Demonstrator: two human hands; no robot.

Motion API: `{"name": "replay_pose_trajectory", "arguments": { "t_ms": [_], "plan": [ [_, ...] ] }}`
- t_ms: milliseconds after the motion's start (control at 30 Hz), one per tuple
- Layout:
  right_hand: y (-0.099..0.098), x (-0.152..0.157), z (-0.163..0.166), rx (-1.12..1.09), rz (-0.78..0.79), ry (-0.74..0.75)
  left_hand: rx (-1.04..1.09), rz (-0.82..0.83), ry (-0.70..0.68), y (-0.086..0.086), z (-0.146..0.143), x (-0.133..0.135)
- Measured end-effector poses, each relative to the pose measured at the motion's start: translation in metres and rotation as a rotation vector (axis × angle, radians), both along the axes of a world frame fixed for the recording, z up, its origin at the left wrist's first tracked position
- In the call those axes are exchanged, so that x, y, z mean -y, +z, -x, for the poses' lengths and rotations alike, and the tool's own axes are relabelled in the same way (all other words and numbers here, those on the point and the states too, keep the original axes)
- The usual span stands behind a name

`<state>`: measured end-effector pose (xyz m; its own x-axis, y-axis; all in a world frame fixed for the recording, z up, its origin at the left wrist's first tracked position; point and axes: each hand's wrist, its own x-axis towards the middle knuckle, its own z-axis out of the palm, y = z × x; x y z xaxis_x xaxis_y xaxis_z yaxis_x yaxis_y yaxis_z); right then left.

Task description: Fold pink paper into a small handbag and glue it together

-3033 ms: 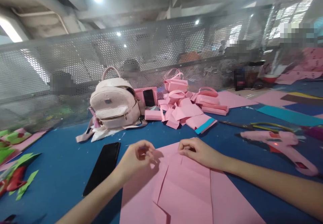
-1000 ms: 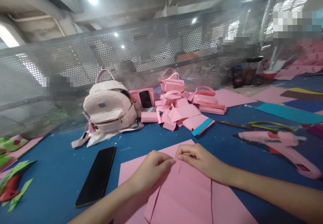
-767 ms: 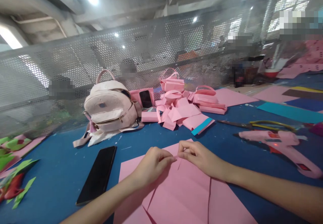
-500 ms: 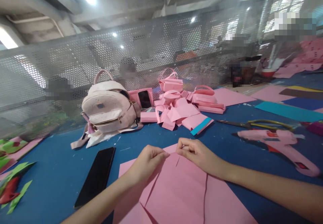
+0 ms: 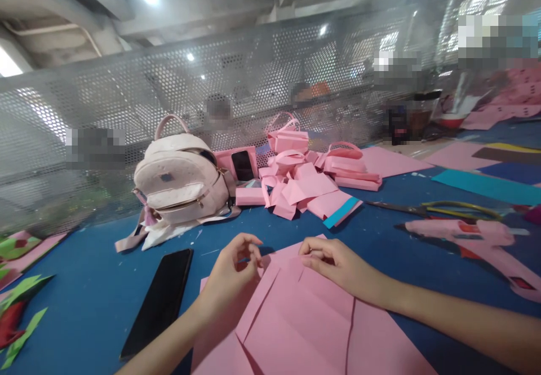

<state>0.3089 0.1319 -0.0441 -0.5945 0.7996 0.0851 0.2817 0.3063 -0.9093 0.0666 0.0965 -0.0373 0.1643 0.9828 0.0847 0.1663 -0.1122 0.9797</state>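
Note:
A folded pink paper piece (image 5: 302, 318) with creased side flaps lies before me on a larger pink sheet (image 5: 386, 341). At its top edge, my right hand (image 5: 333, 262) has curled fingers and a thumb closed on the paper. My left hand (image 5: 236, 262) is just off the upper left edge, its fingers bent and the thumb apart from the index finger. Nothing shows in that hand. A short slit or crease runs down near the top of the folded piece, between the hands.
Left of the paper lies a black phone (image 5: 158, 301). A pale backpack (image 5: 180, 177) and a heap of pink paper pieces (image 5: 304, 183) stand behind. On the right are scissors (image 5: 439, 210) and a pink glue gun (image 5: 477, 239). Green paper scraps (image 5: 25, 330) lie far left.
My left hand has let go of the paper's upper left edge and moved left, its fingers parting. The right hand stays at the top edge, with little movement.

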Motion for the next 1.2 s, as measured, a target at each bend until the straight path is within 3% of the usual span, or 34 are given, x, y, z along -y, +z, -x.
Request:
{"name": "replay_pose_trajectory", "arguments": {
  "t_ms": [267, 367, 467, 633, 767, 867, 1067, 1200],
  "plan": [
    [-0.004, -0.006, 0.005, 0.046, 0.016, -0.037, 0.038, 0.055, 0.145, -0.015, 0.025, 0.01],
    [-0.006, -0.01, 0.005, 0.041, 0.03, -0.104, 0.006, 0.045, 0.199, -0.009, 0.033, 0.012],
    [-0.007, -0.016, 0.003, -0.024, 0.102, -0.191, -0.006, -0.064, 0.236, -0.004, 0.038, 0.016],
    [-0.005, -0.024, 0.002, -0.086, 0.168, -0.355, -0.055, -0.05, 0.276, -0.019, 0.036, 0.024],
    [-0.008, -0.023, 0.004, -0.015, 0.056, -0.334, 0.075, 0.04, 0.261, -0.032, 0.032, 0.023],
    [-0.013, -0.021, 0.005, 0.057, 0.009, -0.277, 0.182, 0.093, 0.246, -0.03, 0.031, 0.021],
    [-0.011, -0.019, 0.003, 0.085, 0.028, -0.238, -0.022, 0.054, 0.321, -0.022, 0.041, 0.018],
    [-0.004, -0.016, 0.002, 0.078, 0.031, -0.236, 0.007, 0.106, 0.308, -0.023, 0.049, 0.016]
  ]
}}
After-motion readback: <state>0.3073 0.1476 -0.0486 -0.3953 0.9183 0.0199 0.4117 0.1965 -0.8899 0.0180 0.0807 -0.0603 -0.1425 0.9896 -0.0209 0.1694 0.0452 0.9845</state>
